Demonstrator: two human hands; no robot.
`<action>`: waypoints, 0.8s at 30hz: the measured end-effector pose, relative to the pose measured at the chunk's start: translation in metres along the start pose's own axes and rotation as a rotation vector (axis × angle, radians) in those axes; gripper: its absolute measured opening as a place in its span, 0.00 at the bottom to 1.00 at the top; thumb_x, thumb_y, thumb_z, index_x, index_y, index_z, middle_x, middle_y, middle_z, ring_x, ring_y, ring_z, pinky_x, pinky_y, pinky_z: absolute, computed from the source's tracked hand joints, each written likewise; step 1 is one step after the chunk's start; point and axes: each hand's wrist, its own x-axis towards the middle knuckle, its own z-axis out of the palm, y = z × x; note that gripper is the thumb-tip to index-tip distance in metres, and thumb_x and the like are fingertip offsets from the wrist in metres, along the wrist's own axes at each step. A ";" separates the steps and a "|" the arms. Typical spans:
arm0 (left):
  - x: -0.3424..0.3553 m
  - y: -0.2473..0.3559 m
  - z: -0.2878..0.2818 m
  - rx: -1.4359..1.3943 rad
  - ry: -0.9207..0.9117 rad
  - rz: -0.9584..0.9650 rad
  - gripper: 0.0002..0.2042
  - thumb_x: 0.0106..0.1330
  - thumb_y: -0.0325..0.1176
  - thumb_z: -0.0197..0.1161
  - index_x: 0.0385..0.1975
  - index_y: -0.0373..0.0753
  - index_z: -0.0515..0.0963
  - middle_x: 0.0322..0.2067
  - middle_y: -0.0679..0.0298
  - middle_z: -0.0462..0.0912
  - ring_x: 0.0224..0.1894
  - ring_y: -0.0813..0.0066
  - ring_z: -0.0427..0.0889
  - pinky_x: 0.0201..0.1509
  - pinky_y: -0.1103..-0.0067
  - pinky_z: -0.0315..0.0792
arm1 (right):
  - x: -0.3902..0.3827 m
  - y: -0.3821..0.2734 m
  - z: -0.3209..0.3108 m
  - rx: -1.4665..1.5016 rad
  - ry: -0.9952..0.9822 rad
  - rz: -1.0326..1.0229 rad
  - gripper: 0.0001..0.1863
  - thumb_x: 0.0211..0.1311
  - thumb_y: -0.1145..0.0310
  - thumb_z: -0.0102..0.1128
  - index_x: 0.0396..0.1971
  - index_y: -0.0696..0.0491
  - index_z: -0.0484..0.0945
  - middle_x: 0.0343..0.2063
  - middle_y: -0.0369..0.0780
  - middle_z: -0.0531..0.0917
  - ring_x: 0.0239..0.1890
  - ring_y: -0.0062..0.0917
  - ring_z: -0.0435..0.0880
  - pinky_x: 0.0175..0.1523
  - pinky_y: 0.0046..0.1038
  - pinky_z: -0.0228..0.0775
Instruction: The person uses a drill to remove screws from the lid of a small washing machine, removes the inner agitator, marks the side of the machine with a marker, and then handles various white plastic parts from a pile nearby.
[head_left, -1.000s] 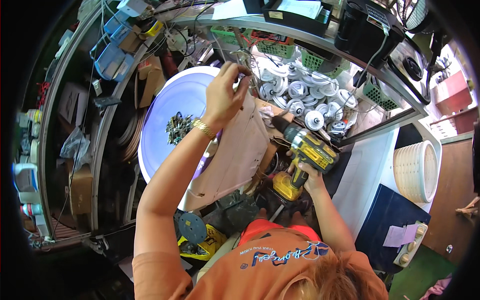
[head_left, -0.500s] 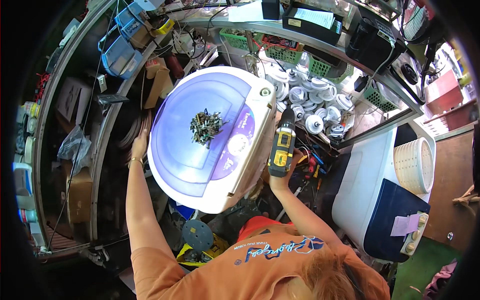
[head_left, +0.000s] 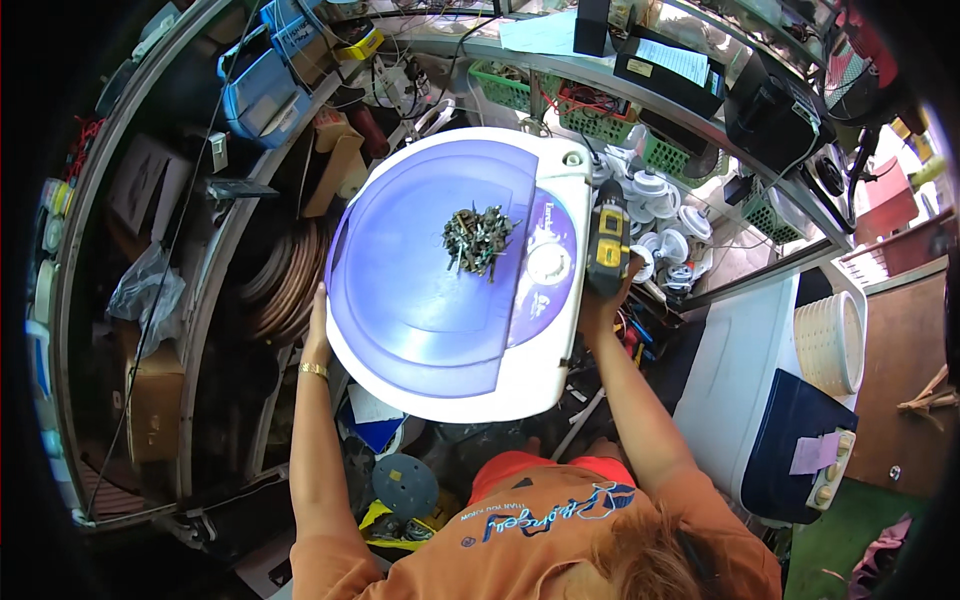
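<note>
A white washing machine [head_left: 460, 408] with a translucent purple lid [head_left: 400, 260] stands in front of me, seen from above. Loose screws [head_left: 478, 242] lie heaped on the lid, close to the round dial [head_left: 549, 263]. Against the machine's left side rests my left hand [head_left: 317, 328], its fingers partly hidden behind the edge. My right hand [head_left: 603, 312] is wrapped around a yellow and black cordless drill [head_left: 608, 245], which is close beside the machine's right side. Most of that hand's fingers are covered by the drill.
White round plastic parts [head_left: 672, 215] are piled behind the drill. Metal shelving with boxes [head_left: 157, 400] and coiled tubing [head_left: 283, 290] lines the left. On the right stands another white and navy appliance [head_left: 790, 440]. A grey disc [head_left: 404, 486] lies near my legs.
The machine has turned so its control side faces more squarely right, and it sits further right in view. Both hands and the drill have shifted right with it.
</note>
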 end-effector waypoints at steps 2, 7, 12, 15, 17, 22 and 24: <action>-0.014 -0.010 0.031 0.117 0.036 0.103 0.38 0.77 0.61 0.39 0.69 0.30 0.64 0.64 0.51 0.72 0.65 0.64 0.73 0.67 0.74 0.68 | 0.041 0.026 -0.001 -0.025 -0.030 0.016 0.32 0.57 0.70 0.71 0.56 0.56 0.61 0.48 0.45 0.78 0.50 0.34 0.78 0.60 0.36 0.67; -0.058 -0.039 0.052 0.109 0.295 0.033 0.39 0.76 0.63 0.38 0.69 0.30 0.64 0.65 0.51 0.72 0.65 0.62 0.72 0.68 0.73 0.66 | 0.102 0.031 0.024 0.054 -0.210 0.092 0.32 0.52 0.67 0.74 0.53 0.53 0.62 0.46 0.45 0.80 0.49 0.35 0.80 0.54 0.36 0.70; -0.054 -0.044 0.050 0.021 0.277 0.078 0.40 0.76 0.64 0.38 0.68 0.30 0.65 0.64 0.52 0.73 0.64 0.63 0.74 0.67 0.73 0.66 | 0.119 0.035 0.032 -0.033 -0.221 -0.048 0.31 0.52 0.67 0.74 0.51 0.53 0.63 0.46 0.46 0.80 0.50 0.35 0.80 0.55 0.34 0.70; -0.066 -0.071 0.026 -0.124 0.298 0.037 0.36 0.77 0.60 0.37 0.66 0.30 0.66 0.62 0.51 0.74 0.63 0.61 0.74 0.67 0.71 0.67 | 0.101 0.022 0.018 -0.074 -0.210 -0.104 0.31 0.50 0.68 0.74 0.50 0.54 0.64 0.44 0.46 0.81 0.49 0.39 0.83 0.53 0.37 0.73; -0.072 -0.097 0.023 -0.476 0.260 0.000 0.29 0.79 0.51 0.37 0.62 0.30 0.67 0.59 0.49 0.76 0.63 0.58 0.74 0.68 0.65 0.69 | 0.087 0.021 -0.021 -0.088 -0.173 -0.118 0.32 0.48 0.71 0.75 0.51 0.54 0.64 0.42 0.46 0.82 0.46 0.38 0.84 0.50 0.36 0.74; -0.144 -0.216 0.048 -0.864 0.366 -0.508 0.20 0.74 0.19 0.36 0.60 0.42 0.69 0.53 0.56 0.75 0.55 0.60 0.79 0.58 0.65 0.81 | 0.019 -0.005 -0.156 -0.157 -0.383 0.190 0.12 0.55 0.77 0.68 0.40 0.59 0.81 0.37 0.41 0.87 0.39 0.27 0.87 0.46 0.31 0.79; -0.167 -0.233 0.112 -0.859 0.253 -0.624 0.19 0.75 0.18 0.41 0.62 0.41 0.67 0.56 0.56 0.74 0.57 0.59 0.78 0.62 0.64 0.79 | -0.021 -0.015 -0.215 0.027 -0.339 0.288 0.12 0.57 0.80 0.65 0.42 0.58 0.80 0.33 0.39 0.86 0.37 0.25 0.87 0.45 0.31 0.79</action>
